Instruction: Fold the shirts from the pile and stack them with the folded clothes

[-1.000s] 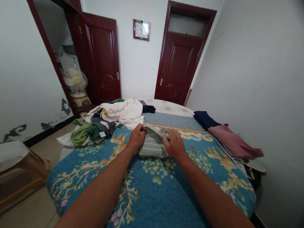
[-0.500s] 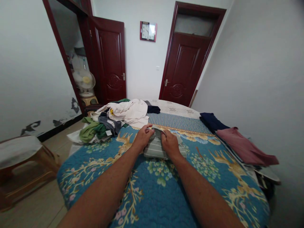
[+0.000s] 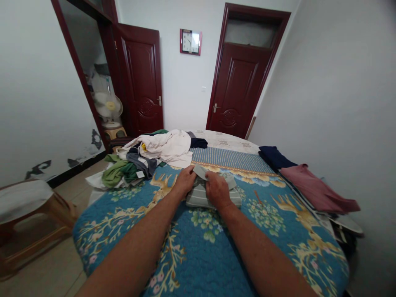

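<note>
A grey-green shirt (image 3: 199,199) with pale stripes lies folded into a small bundle on the blue patterned bedspread (image 3: 198,251). My left hand (image 3: 185,181) pinches the raised collar at its left side, fingers closed. On the collar's right side, my right hand (image 3: 218,189) is closed over the cloth, its fingers curled and partly hidden. Between the two hands a strip of the collar shows, lifted off the bundle.
Loose clothes, with a white garment (image 3: 168,146) on top and a green one (image 3: 114,173), are heaped at the back left. Folded garments, including a pink one (image 3: 315,187) and a navy one (image 3: 276,159), lie at the right edge. A stool (image 3: 37,206) stands left of the bed.
My right hand has moved slightly left and turned over the collar, closer to my left hand. The collar strip between them looks flatter. The view has shifted a little.
</note>
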